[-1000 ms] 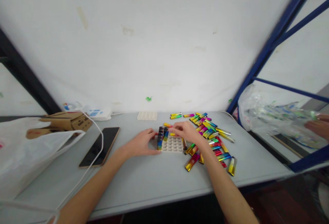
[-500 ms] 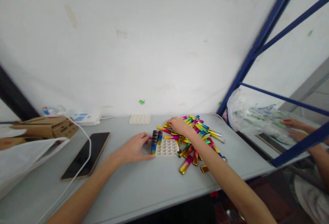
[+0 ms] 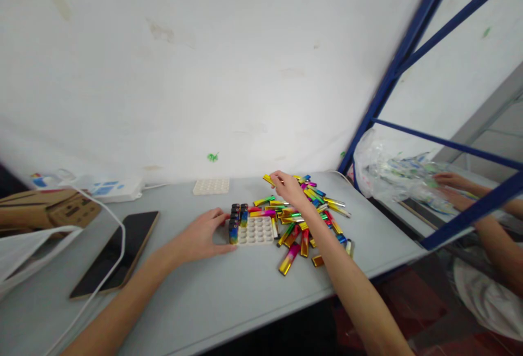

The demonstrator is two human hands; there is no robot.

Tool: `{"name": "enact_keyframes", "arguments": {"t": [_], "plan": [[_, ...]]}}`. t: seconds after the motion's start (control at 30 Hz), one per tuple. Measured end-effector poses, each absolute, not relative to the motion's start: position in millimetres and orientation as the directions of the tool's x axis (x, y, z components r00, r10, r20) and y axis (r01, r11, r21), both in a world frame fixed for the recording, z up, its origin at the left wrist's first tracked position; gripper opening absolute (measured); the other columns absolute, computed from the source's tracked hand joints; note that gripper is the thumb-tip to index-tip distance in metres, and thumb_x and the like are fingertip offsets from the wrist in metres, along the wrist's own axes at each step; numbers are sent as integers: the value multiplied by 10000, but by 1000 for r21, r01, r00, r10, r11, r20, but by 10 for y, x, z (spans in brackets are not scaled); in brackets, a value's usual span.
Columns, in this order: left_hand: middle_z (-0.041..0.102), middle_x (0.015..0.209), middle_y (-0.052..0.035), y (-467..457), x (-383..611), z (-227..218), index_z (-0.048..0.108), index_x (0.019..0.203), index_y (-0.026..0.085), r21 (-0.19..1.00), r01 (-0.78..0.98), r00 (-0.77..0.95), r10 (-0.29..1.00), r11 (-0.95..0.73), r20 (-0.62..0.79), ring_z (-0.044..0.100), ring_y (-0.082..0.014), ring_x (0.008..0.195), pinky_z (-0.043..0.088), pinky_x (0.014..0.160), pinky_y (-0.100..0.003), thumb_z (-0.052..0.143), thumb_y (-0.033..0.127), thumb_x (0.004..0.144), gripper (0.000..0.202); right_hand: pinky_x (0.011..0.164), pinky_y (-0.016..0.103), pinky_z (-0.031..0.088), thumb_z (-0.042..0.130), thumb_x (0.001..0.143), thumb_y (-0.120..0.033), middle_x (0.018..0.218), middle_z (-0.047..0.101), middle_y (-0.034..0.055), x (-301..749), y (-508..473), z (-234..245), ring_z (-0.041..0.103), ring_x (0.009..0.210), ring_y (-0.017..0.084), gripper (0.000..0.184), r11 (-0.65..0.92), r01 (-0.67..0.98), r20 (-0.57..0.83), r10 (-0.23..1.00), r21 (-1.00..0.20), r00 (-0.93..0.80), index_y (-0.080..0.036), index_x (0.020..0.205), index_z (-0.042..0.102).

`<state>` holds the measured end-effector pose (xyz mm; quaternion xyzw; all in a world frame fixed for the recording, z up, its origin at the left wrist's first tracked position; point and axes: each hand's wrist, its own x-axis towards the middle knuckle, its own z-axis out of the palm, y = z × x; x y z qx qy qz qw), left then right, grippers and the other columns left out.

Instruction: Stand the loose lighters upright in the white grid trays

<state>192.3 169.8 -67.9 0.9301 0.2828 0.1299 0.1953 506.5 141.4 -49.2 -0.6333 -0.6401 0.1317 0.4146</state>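
My right hand [image 3: 287, 187] is raised at the back of a pile of shiny coloured lighters [image 3: 304, 235], with a gold-yellow lighter [image 3: 267, 179] pinched in its fingertips. In front of my left hand [image 3: 203, 235] sits a white tray [image 3: 256, 230] with rows of round holes. My left thumb and fingers span the tray's left side, closed against it and its lighters. Several black-topped lighters [image 3: 234, 222] stand upright along that left side, one row full and another begun behind. Some loose lighters touch the tray's right and far edges.
A second white tray [image 3: 211, 186] lies by the wall. On the left are a phone [image 3: 116, 255], a white cable [image 3: 122, 236], a cardboard box [image 3: 61, 209] and a plastic bag [image 3: 36, 247]. A blue metal frame [image 3: 379, 94] stands right; beyond it, another person's hands [image 3: 451, 181] work near clear plastic bags.
My right hand has lifted from the pile with a gold-yellow lighter. My left hand keeps its place at the tray. The view has shifted slightly right.
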Motion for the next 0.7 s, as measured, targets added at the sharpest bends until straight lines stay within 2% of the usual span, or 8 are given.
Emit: {"name": "enact_keyframes", "arguments": {"t": [0.1,0.17,0.23,0.4,0.5,0.57,0.63,0.7], "plan": [[682,1058,-115,1696,1920,-679,700,1018,233,443,478,803,582,-758,129,667,-342,983,563,907,-474,815,630,752,491,644,272,465,660,946,-542,705,680,-12,5024,1375,-505,581,597,152,379,203,479,336,918,-854,210,-183,1049,729],[681,1056,-109,1698,1913,-687,697,1016,238,435,478,805,579,-763,131,666,-334,976,566,894,-462,806,645,763,491,613,270,451,802,799,-580,696,673,-10,4960,1340,-523,570,601,150,451,217,381,328,909,-899,257,-178,994,746],[678,1063,-105,1703,1903,-694,695,1034,242,421,480,808,575,-770,132,666,-325,977,567,890,-446,805,654,771,501,618,272,447,853,731,-609,694,658,-7,4878,1300,-536,559,622,146,478,230,302,315,908,-925,275,-175,897,744],[678,1082,-102,1699,1892,-691,701,1066,241,415,477,812,569,-775,129,662,-314,984,566,907,-442,798,660,793,509,607,268,434,704,849,-748,648,545,-29,4677,1172,-521,519,632,145,564,204,168,236,951,-965,202,-186,801,692],[677,1079,-97,1680,1900,-670,700,1055,229,404,493,808,578,-771,117,662,-313,997,563,924,-440,800,658,793,512,660,273,495,583,940,-767,752,610,2,4587,1075,-476,596,719,161,594,201,158,215,974,-967,74,-191,823,670],[677,1076,-88,1663,1907,-652,701,1070,226,403,499,806,582,-767,110,663,-312,1001,559,930,-434,800,646,793,513,694,289,538,567,955,-767,803,643,6,4536,1021,-447,629,750,168,571,191,93,190,982,-977,-18,-204,899,644],[678,1080,-86,1647,1913,-632,704,1077,220,410,501,805,584,-763,104,664,-315,1008,553,929,-428,801,637,792,514,635,289,536,569,948,-778,715,586,-38,4491,988,-435,583,643,153,553,159,26,157,984,-987,-82,-228,986,607],[677,1082,-90,1635,1915,-617,705,1072,211,416,504,803,588,-757,96,662,-319,1010,549,921,-425,800,645,791,526,532,255,457,589,933,-789,617,445,-94,4450,979,-445,446,521,125,548,148,5,147,984,-989,-96,-245,1002,580]]}}
